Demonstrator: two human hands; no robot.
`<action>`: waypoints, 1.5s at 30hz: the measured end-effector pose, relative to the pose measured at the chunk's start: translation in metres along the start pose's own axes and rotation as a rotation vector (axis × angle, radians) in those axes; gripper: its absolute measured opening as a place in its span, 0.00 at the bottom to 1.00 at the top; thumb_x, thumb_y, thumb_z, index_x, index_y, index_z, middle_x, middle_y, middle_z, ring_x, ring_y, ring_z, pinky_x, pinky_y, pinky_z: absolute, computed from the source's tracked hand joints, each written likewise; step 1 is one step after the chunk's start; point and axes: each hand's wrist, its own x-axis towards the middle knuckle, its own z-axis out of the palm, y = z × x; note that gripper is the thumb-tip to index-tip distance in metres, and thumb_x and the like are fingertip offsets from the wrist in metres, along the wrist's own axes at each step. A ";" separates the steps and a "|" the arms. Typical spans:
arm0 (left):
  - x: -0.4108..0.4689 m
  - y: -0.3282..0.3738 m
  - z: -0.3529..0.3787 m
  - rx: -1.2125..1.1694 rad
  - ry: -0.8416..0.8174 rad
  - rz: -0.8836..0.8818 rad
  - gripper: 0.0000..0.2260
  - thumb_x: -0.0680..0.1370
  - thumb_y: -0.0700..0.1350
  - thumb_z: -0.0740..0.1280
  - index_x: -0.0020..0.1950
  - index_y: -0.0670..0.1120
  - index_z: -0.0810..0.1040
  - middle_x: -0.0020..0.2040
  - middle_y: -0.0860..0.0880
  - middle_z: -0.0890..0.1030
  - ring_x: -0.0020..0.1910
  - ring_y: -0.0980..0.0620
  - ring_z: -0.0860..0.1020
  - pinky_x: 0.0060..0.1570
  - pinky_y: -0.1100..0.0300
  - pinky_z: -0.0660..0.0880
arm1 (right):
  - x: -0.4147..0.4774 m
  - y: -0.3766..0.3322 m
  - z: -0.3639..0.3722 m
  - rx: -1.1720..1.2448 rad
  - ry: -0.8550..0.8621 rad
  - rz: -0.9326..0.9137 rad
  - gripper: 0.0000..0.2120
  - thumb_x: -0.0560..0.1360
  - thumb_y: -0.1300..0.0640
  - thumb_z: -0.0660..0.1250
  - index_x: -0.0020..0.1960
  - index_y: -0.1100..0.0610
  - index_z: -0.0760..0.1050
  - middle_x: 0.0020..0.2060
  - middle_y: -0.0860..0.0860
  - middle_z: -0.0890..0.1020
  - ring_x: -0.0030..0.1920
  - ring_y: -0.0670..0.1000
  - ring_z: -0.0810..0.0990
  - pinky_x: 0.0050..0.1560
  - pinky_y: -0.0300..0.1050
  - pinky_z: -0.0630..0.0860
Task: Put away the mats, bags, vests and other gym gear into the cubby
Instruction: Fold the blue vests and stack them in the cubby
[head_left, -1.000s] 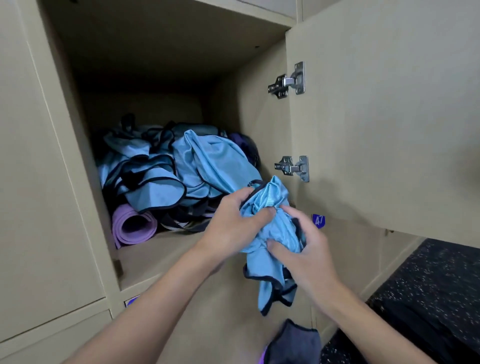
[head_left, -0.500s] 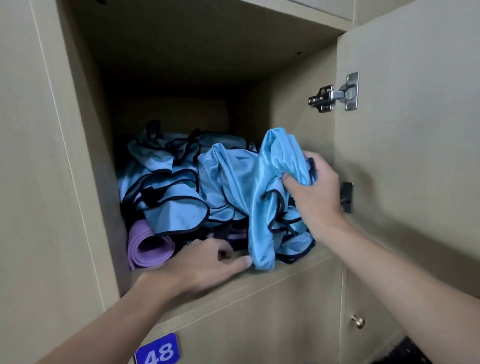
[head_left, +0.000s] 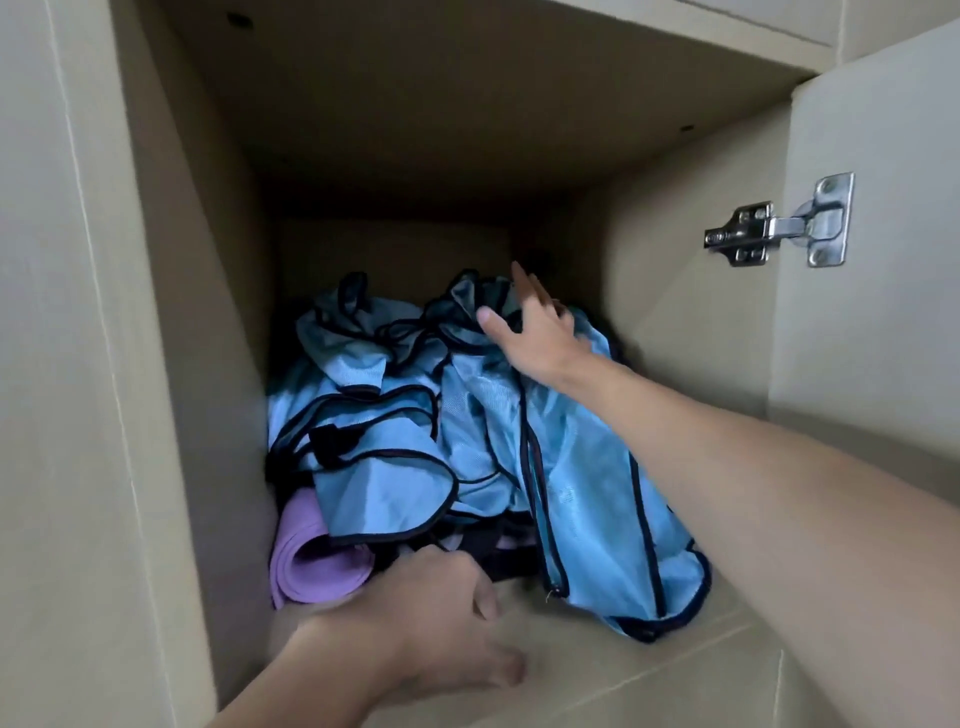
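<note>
Vests (head_left: 483, 415) atop purple mat (head_left: 322, 569) in cubby (head_left: 597, 670) — right hand (head_left: 537, 340) splayed on top; left hand (head_left: 431, 623) loose below.

Open space above vests (head_left: 467, 415), mat (head_left: 317, 566) bottom-left

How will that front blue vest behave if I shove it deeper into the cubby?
Probably floppy: the front vest hangs in loose folds, its hem sagging onto the shelf, so a push would likely bunch it rather than slide it whole. Its sheen suggests slick fabric that might slip back. It looks thin, so likely light.
</note>
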 end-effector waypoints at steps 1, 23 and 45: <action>0.000 0.001 -0.001 0.003 0.005 -0.008 0.25 0.61 0.68 0.71 0.53 0.58 0.82 0.54 0.53 0.77 0.58 0.49 0.73 0.56 0.58 0.73 | -0.001 0.000 0.000 -0.008 0.004 -0.007 0.37 0.76 0.30 0.53 0.78 0.38 0.40 0.80 0.43 0.47 0.78 0.59 0.48 0.73 0.67 0.51; -0.019 0.008 0.018 0.052 0.140 0.085 0.21 0.72 0.67 0.66 0.47 0.49 0.78 0.46 0.53 0.81 0.47 0.51 0.78 0.55 0.51 0.77 | -0.195 0.043 0.001 -0.090 0.098 -0.087 0.30 0.79 0.42 0.61 0.77 0.46 0.56 0.75 0.45 0.63 0.76 0.50 0.57 0.71 0.56 0.53; -0.128 0.215 0.300 -0.220 -0.290 0.568 0.07 0.74 0.57 0.68 0.44 0.55 0.78 0.44 0.56 0.82 0.47 0.51 0.80 0.50 0.51 0.78 | -0.647 0.236 -0.031 -0.207 -0.193 0.911 0.21 0.77 0.47 0.65 0.68 0.52 0.67 0.57 0.50 0.77 0.59 0.55 0.75 0.64 0.58 0.69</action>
